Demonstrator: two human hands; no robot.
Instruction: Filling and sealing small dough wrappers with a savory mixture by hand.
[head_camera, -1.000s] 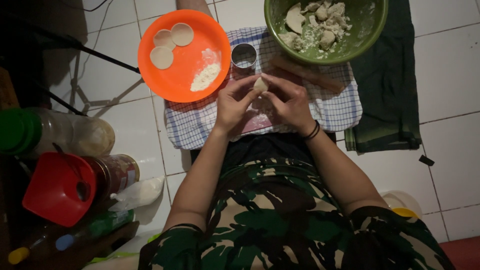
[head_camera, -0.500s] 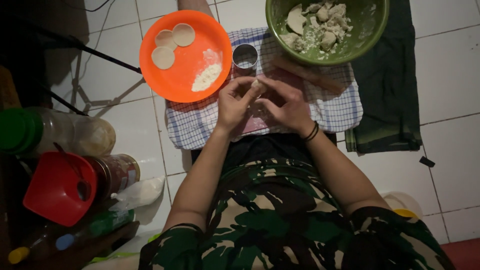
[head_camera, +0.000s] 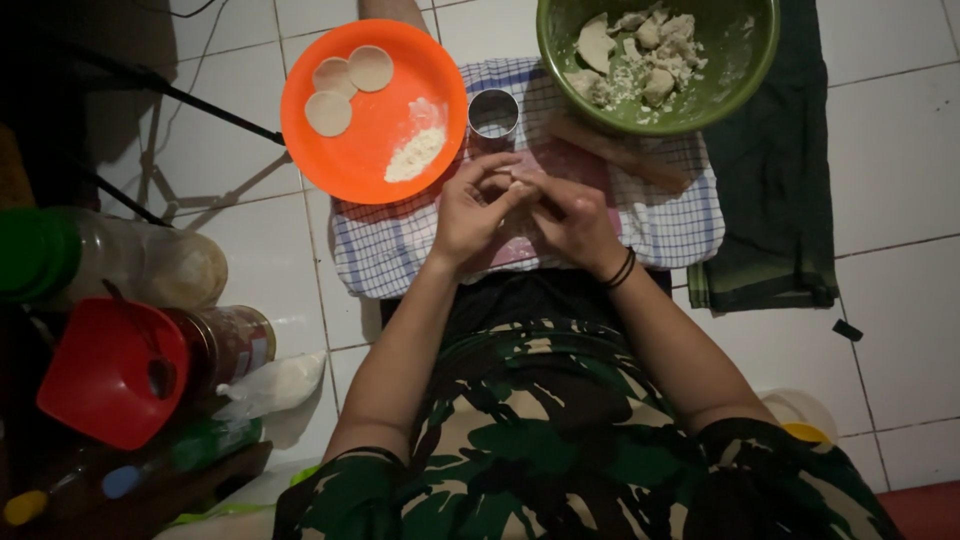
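In the head view, looking straight down, the left hand (head_camera: 475, 212) and the right hand (head_camera: 572, 218) meet just above the middle of the frame, over a blue-and-white checked cloth (head_camera: 672, 222). The fingers of both curl in toward each other, and a small pale piece of dough (head_camera: 519, 186) shows between the fingertips, pinched from both sides; most of it is hidden by the fingers, so its shape cannot be told. The right wrist wears dark bands (head_camera: 622, 270).

Just above the hands, touching the cloth, stands a small round metal cutter (head_camera: 493, 112). To its left, in the upper left of the frame, an orange plate (head_camera: 345, 150) lies half on the cloth and half on the white tiled floor (head_camera: 900, 150). It carries three flat dough rounds (head_camera: 349, 83) near its far rim and a heap of white flour (head_camera: 416, 153) nearer the hands.

At the top right a green bowl (head_camera: 745, 70) holds rough lumps of dough and loose flour. A wooden rolling pin (head_camera: 612, 155) lies slantwise below the bowl, near the right hand. A dark green cloth (head_camera: 775, 200) lies along the right side.

At the lower left stand a clear bottle with a green cap (head_camera: 110, 265), a red funnel (head_camera: 105, 370) and a jar (head_camera: 232, 345), well apart from the hands.
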